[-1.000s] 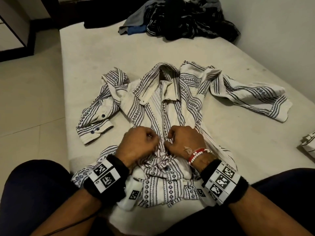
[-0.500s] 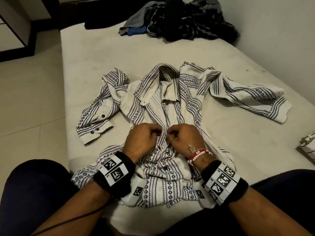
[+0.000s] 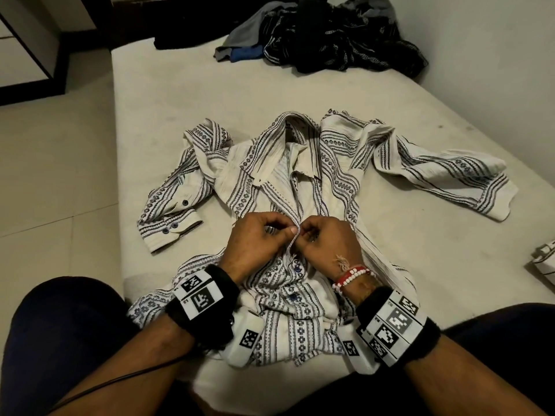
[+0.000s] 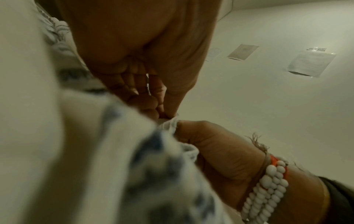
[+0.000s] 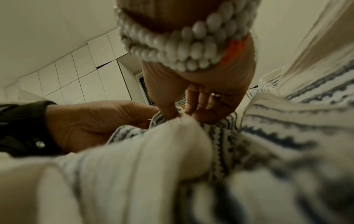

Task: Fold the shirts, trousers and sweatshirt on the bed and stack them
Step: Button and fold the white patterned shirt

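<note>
Two hands meet at centre frame on the patterned shirt, spread on the bed: my left hand pinches the placket with curled fingers, my right hand pinches it opposite. Soft, light, floppy cloth, I judge; best held at placket and shoulder seams. Its long axis runs collar at upper centre to hem at lower centre, sleeves splayed sideways.

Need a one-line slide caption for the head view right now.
Left hand and right hand pinch the front placket of the patterned shirt spread on the bed.
</note>
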